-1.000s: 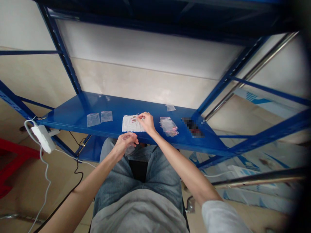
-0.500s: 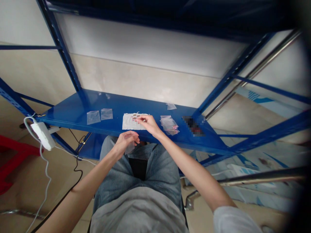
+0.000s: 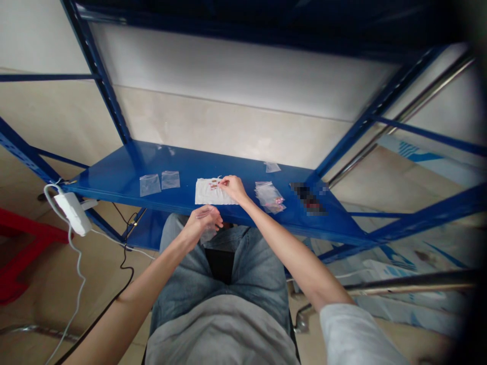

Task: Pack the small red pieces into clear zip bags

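Note:
A white sheet (image 3: 207,193) with several small reddish and brown pieces on it lies on the blue metal shelf (image 3: 122,175). My right hand (image 3: 233,187) rests over the sheet's right end, fingers pinched together at the small pieces; what it pinches is too small to name. My left hand (image 3: 202,219) is below the shelf's front edge, above my lap, fingers curled around a small clear plastic bag (image 3: 207,234) that hangs under it.
Two empty clear bags (image 3: 159,182) lie left of the sheet. A pile of clear bags with pink contents (image 3: 269,196) lies to its right, one more bag (image 3: 272,167) behind. A white power adapter (image 3: 72,213) with cables hangs at the shelf's left corner. Steel rail (image 3: 403,282) lower right.
My right hand moved from hovering just in front of the sheet back onto its right end. My left hand with the clear bag stayed almost in place.

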Demonstrator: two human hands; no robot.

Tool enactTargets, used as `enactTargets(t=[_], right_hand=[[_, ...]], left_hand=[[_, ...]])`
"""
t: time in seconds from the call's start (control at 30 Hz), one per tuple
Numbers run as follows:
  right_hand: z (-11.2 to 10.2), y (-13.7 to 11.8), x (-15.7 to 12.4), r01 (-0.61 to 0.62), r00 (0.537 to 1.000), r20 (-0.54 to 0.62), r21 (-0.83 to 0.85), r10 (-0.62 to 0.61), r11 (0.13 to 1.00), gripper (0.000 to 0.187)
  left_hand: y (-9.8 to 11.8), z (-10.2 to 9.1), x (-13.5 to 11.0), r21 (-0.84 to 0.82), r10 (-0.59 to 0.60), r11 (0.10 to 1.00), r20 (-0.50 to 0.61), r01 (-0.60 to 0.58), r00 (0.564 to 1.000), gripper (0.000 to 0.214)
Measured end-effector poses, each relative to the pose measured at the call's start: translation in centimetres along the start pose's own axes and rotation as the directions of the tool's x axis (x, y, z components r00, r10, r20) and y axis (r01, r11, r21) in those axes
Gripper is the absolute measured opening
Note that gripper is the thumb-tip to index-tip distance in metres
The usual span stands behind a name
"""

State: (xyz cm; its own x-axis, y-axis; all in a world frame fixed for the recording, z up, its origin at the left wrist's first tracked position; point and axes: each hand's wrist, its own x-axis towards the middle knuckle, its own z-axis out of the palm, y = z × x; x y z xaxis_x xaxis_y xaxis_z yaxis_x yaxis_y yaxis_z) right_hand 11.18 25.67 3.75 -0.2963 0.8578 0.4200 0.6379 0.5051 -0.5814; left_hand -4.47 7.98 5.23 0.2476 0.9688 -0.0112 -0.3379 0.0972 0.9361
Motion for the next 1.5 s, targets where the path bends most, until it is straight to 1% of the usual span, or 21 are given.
enactTargets(t=[0.1, 0.13, 0.2, 0.27, 0.3, 0.4, 0.5, 0.53, 0.57, 0.6, 0.63, 0.7, 0.8, 0.9, 1.0, 1.13, 1.23, 1.33, 1.5], right_hand=[[-0.6, -1.0, 0.2, 0.022, 1.000, -0.018, -0.017, -0.022, 1.000, 0.008], [-1.1, -1.6, 0.1, 0.040, 0.999, -0.032, 0.012, -0.040, 0.999, 0.008], [-2.3, -3.3, -0.2, 0.095, 0.995, -0.038, 0.131, -0.091, 0.987, 0.010], [-3.8, -5.3, -1.1, 0.147, 0.987, 0.016, 0.266, -0.157, 0.953, 0.015], [-4.6, -6.4, -1.7, 0.166, 0.979, 0.065, 0.312, -0.195, 0.936, 0.018], [-6.3, -9.2, -4.0, 0.209, 0.939, 0.187, 0.354, -0.288, 0.912, 0.019], [-6.7, -10.3, -5.9, 0.250, 0.889, 0.284, 0.354, -0.358, 0.901, 0.016], [-6.6, -10.2, -6.2, 0.253, 0.879, 0.306, 0.351, -0.365, 0.902, 0.015], [-6.4, -9.9, -6.2, 0.247, 0.878, 0.315, 0.346, -0.360, 0.905, 0.014], [-6.2, -9.3, -5.9, 0.232, 0.889, 0.306, 0.338, -0.340, 0.912, 0.015], [-5.9, -8.5, -5.4, 0.213, 0.909, 0.279, 0.329, -0.310, 0.920, 0.016], [-5.3, -6.3, -3.8, 0.171, 0.953, 0.189, 0.303, -0.235, 0.938, 0.019], [-4.3, -2.6, -0.9, 0.101, 0.991, 0.065, 0.244, -0.120, 0.965, 0.016], [-3.4, 0.5, 1.3, 0.010, 1.000, 0.009, 0.177, -0.012, 0.984, 0.015], [-2.7, 2.2, 2.3, -0.003, 0.999, 0.033, 0.112, -0.001, 0.994, 0.019], [-1.8, 2.4, 2.7, 0.072, 0.996, 0.056, 0.056, -0.075, 0.996, 0.014], [-1.3, 1.7, 2.7, 0.146, 0.988, 0.054, 0.037, -0.148, 0.989, 0.010], [-1.0, 1.0, 2.5, 0.207, 0.976, 0.076, -0.018, -0.205, 0.978, 0.008], [-0.7, 0.5, 2.3, 0.218, 0.972, 0.112, -0.124, -0.205, 0.968, 0.006]], left_hand=[[0.0, 0.0, 0.0, 0.050, 0.019, 0.999, 0.004, -0.020, 1.000, 0.028], [0.0, 0.0, 0.0, 0.066, 0.026, 0.997, 0.001, -0.026, 1.000, 0.028], [-0.1, -0.1, 0.1, 0.097, 0.029, 0.995, -0.010, -0.028, 1.000, 0.026], [-0.2, -0.3, 0.2, 0.117, 0.032, 0.993, -0.018, -0.030, 0.999, 0.025], [-0.3, -0.3, 0.2, 0.121, 0.037, 0.992, -0.018, -0.034, 0.999, 0.025], [-0.7, -0.5, 0.3, 0.129, 0.059, 0.990, 0.006, -0.059, 0.998, 0.024], [-1.0, -0.4, 0.2, 0.140, 0.062, 0.988, 0.022, -0.064, 0.998, 0.024], [-1.0, -0.4, 0.1, 0.138, 0.057, 0.989, 0.023, -0.060, 0.998, 0.025], [-1.0, -0.4, 0.0, 0.133, 0.052, 0.990, 0.023, -0.054, 0.998, 0.026], [-1.0, -0.3, -0.1, 0.124, 0.042, 0.991, 0.024, -0.045, 0.999, 0.027], [-1.0, -0.3, -0.1, 0.113, 0.032, 0.993, 0.024, -0.034, 0.999, 0.029], [-0.9, -0.2, -0.2, 0.094, 0.009, 0.996, 0.022, -0.011, 1.000, 0.032], [-0.7, -0.1, -0.2, 0.079, -0.026, 0.997, 0.010, 0.025, 1.000, 0.036], [-0.6, -0.1, 0.0, 0.056, -0.041, 0.998, -0.006, 0.042, 0.999, 0.038], [-0.5, -0.2, 0.2, -0.007, -0.065, 0.998, -0.025, 0.065, 0.998, 0.039], [-0.3, -0.4, 0.3, -0.111, -0.093, 0.990, -0.048, 0.087, 0.995, 0.042], [-0.2, -0.5, 0.3, -0.149, -0.088, 0.986, -0.057, 0.079, 0.994, 0.040], [-0.1, -0.5, 0.3, -0.160, -0.103, 0.983, -0.050, 0.094, 0.993, 0.039], [-0.1, -0.5, 0.2, -0.162, -0.124, 0.980, -0.047, 0.115, 0.991, 0.039]])
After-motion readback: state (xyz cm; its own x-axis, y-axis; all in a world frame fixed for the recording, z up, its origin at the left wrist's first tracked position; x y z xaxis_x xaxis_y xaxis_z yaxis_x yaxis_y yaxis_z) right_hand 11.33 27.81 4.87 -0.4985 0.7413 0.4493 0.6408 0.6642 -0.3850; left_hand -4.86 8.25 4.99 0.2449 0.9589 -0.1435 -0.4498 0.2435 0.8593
